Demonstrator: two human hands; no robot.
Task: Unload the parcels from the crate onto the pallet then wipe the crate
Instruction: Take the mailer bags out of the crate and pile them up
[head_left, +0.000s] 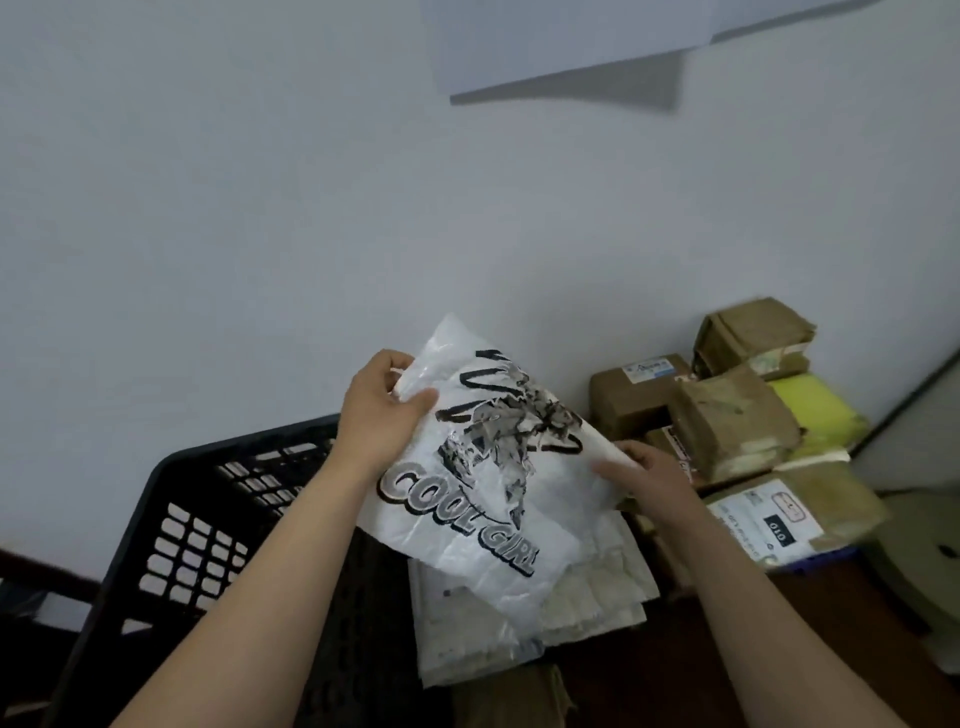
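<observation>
I hold a white plastic-bagged parcel printed "COOL GIRL" in black, raised between the crate and the stack of parcels. My left hand pinches its upper left corner. My right hand grips its right edge. The black lattice crate stands at the lower left, its inside mostly hidden by my left arm. More pale flat parcels lie beneath the held one. Brown paper-wrapped parcels are stacked at the right against the wall; the pallet under them is not visible.
A yellow-green parcel sits behind the brown ones. A labelled brown parcel lies at the stack's front. A round pale stool stands at the far right. The grey wall rises straight ahead, and a brown parcel lies by the bottom edge.
</observation>
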